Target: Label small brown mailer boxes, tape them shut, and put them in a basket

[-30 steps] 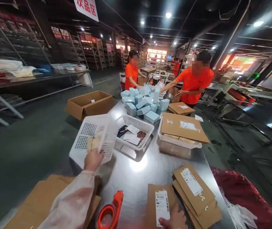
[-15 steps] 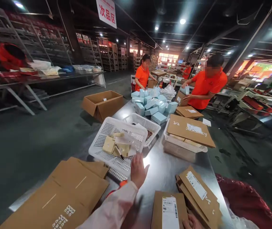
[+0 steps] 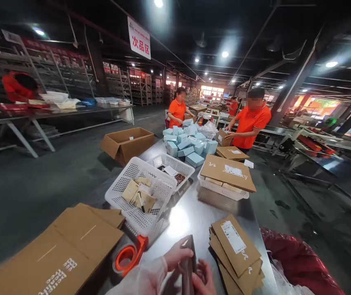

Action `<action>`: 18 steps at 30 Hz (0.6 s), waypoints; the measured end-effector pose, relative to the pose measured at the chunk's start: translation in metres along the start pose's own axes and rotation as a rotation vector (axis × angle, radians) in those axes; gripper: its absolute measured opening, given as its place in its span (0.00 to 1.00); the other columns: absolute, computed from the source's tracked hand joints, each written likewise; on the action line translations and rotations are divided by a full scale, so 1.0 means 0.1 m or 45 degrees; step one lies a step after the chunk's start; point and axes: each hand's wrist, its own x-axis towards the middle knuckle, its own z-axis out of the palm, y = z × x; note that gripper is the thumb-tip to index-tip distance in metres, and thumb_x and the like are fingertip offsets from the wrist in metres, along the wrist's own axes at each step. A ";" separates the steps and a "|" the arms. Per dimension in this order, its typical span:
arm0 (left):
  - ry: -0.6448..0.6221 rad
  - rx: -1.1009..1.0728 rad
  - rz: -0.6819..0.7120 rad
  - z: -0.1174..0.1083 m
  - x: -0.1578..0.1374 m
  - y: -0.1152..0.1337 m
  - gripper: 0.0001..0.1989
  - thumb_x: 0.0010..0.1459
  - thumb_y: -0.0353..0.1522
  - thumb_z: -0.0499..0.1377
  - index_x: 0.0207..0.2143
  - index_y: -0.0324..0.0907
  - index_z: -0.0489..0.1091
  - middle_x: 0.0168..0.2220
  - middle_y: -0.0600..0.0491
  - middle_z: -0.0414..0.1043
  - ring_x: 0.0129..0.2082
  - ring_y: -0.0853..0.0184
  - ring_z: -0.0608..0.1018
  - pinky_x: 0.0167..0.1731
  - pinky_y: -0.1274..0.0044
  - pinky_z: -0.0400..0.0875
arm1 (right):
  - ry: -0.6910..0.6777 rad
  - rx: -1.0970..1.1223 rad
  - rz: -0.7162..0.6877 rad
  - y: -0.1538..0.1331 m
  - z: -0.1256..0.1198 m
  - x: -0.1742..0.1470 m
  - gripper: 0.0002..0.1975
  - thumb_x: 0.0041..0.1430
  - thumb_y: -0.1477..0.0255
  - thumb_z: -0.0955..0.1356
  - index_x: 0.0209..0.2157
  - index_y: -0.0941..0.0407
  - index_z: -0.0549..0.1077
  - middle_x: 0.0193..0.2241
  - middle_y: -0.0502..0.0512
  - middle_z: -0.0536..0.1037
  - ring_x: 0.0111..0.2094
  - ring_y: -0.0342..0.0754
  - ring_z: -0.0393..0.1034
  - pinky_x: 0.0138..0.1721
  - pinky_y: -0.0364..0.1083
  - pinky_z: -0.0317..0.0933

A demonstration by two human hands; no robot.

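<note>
A flattened cardboard carton (image 3: 189,260) stands nearly edge-on at the near side of the metal table. My left hand (image 3: 175,255) grips it from the left, thumb and fingers at its upper edge. From the right, my right hand (image 3: 203,279) holds the same carton with bent fingers, partly cut off by the bottom of the picture. An orange tape dispenser (image 3: 129,256) lies left of my left hand. To the right of my right hand rests a stack of flattened cartons (image 3: 235,250), the top one bearing a white label.
Large folded cartons (image 3: 55,250) cover the near left. Ahead are a white basket (image 3: 117,192) with small beige packets, another white basket (image 3: 189,174), and a carton-topped white bin (image 3: 206,186). Light-blue boxes (image 3: 190,143) are piled farther off, with co-workers in orange shirts (image 3: 255,123) beyond. A red bag (image 3: 298,262) bulges at right.
My left hand has left the white basket and come back to the carton. The labelled carton, lying flat before, is now tipped up on edge between both hands. The view has shifted.
</note>
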 end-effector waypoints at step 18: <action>0.442 1.148 0.272 -0.15 -0.40 0.34 0.41 0.52 0.24 0.54 0.68 0.39 0.46 0.47 0.45 0.77 0.46 0.61 0.78 0.46 0.73 0.70 | -0.145 -0.443 -0.328 -0.26 0.24 0.17 0.27 0.52 0.59 0.66 0.51 0.58 0.68 0.49 0.66 0.72 0.49 0.61 0.70 0.54 0.63 0.64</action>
